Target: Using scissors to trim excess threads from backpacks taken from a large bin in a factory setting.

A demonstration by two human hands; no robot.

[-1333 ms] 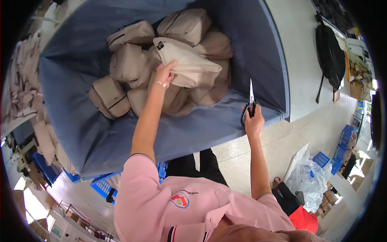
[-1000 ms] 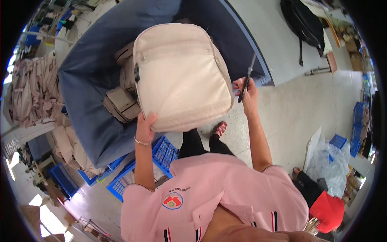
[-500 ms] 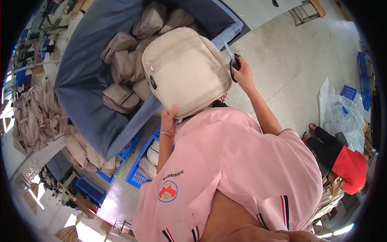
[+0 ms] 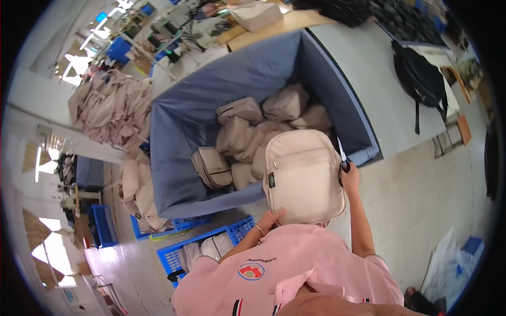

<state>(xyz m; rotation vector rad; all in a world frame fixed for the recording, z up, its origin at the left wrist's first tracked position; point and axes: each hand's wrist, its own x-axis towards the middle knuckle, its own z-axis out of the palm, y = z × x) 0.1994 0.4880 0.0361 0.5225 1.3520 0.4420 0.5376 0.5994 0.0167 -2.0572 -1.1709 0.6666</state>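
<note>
A beige backpack [image 4: 305, 179] with a rounded top is held up in front of me, its broad face showing. A zip runs across its upper part, and a small black tag sits at its left edge. My left hand [image 4: 271, 217] grips the bag's lower left corner, fingers closed on the cloth. At the bag's right edge, my right hand [image 4: 350, 178] is closed round the black handles of a pair of scissors [image 4: 343, 158], blades pointing up and away. Whether those fingers also touch the bag, I cannot tell.
Beyond the bag stands a large blue cloth-lined bin [image 4: 179, 174] holding several beige bags [image 4: 232, 137]. Blue crates [image 4: 171, 258] sit at lower left, near heaped beige pieces [image 4: 113, 108]. A grey table [image 4: 363, 79] at right carries a black backpack [image 4: 419, 73].
My view has swung, so the bin and bag appear farther right and lower, and the grey table shows more. Both hands keep their hold on the backpack and the scissors.
</note>
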